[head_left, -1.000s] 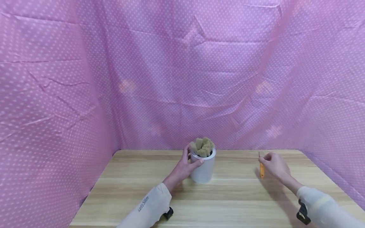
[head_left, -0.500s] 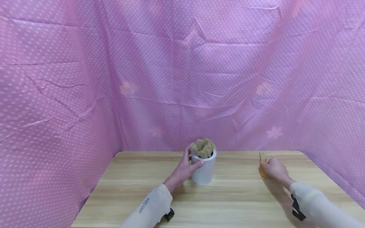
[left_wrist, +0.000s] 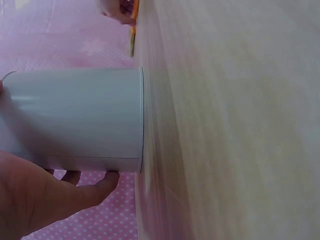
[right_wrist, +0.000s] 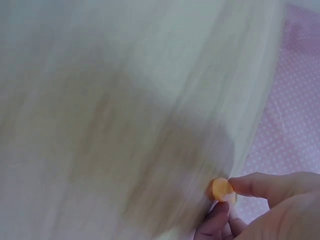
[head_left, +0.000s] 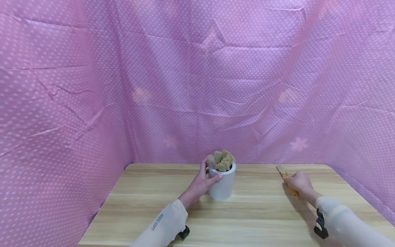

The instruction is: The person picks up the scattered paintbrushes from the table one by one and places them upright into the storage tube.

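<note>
In the head view, my left hand (head_left: 200,183) holds a white cylindrical container (head_left: 221,189) from its left side, thumb across the front. Tan, bristly brush heads (head_left: 220,160) stick up from it. The left wrist view shows the container's smooth wall (left_wrist: 85,120) and its base at the tabletop. Right of it, my right hand (head_left: 299,182) pinches an orange-handled paintbrush (head_left: 294,193), its bristle end angled far-left. Whether the brush touches the table, I cannot tell. From the right wrist, the round handle end (right_wrist: 220,189) shows between thumb and fingers.
The light wood-grain tabletop (head_left: 247,219) carries both objects. Behind it and along both sides hangs a pink cloth (head_left: 197,85) with white dots, close to the table's far edge. Black wrist cameras (head_left: 321,226) sit under the sleeves.
My right hand has lowered towards the table and the paintbrush has swung from nearly straight to a slant, bristle end leftward. My left hand keeps its hold on the container.
</note>
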{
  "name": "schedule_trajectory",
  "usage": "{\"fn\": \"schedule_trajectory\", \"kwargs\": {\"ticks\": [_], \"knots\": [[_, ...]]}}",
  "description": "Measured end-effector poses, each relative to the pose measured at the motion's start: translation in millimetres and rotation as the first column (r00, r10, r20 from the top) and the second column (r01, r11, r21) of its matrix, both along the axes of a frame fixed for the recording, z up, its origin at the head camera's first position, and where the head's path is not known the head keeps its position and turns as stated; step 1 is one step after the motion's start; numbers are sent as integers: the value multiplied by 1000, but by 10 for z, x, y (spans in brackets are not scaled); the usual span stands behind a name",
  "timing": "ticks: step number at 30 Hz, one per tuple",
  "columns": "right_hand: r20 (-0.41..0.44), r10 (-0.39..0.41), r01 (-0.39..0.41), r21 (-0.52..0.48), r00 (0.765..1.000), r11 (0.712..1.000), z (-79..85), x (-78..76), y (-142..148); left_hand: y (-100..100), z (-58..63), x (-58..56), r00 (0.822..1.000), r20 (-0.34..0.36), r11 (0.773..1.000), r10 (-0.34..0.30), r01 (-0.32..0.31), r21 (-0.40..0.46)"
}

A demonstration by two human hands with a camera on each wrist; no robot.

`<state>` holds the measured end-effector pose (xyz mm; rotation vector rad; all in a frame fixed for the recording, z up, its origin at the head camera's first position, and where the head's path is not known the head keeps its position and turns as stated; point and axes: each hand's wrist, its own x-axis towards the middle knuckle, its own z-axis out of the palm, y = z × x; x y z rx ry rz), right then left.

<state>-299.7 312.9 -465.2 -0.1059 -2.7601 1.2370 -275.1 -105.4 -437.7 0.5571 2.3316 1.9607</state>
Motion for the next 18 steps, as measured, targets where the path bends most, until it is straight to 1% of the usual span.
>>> {"fn": "schedule_trajectory", "kwargs": {"ticks": [2,9,12,18], "knots": [[9,-11,12,-32,1000,999,0,-10,19,2,1,-6,1000,3,1000,0,0,-3],[34,-30,32,-41,999,999,32,-19,62,1,-7,-21,1000,9,1000,4,-4,-7],[49,-32,35,-58,998,998,83,-2,43,9,2,-12,1000,6,1000,7,-7,-4],[48,-19,24,-109,999,994,148,17,-55,25,22,-3,1000,3,1000,9,-9,1]]}}
